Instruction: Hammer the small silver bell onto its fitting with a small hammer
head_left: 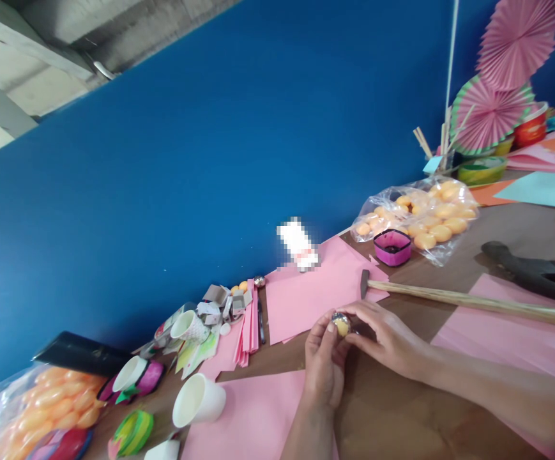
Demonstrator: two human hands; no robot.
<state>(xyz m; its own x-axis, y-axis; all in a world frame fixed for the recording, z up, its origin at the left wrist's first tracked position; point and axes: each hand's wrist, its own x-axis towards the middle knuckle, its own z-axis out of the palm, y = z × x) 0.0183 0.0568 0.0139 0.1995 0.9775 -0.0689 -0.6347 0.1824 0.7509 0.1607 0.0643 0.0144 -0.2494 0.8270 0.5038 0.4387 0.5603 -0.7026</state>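
Between my two hands is a small shiny silver ball with a yellowish patch (341,324), held above the brown table (377,409). My left hand (324,361) grips it from the left, thumb against its side. My right hand (385,335) reaches in from the right, its fingers curved around the ball's other side, index finger over the top. Pink paper sheets (313,294) lie behind the hands, and another pink sheet (253,415) is at the lower left. A hammer (469,299) with a wooden handle lies behind my right forearm.
A white cup (199,400) stands at the left. Bags of orange balls lie at the back right (442,217) and far left (57,402). Near the right bag sits a magenta container (392,248). Large black-handled scissors (531,268) are at right; a blue wall (210,160) rises behind.
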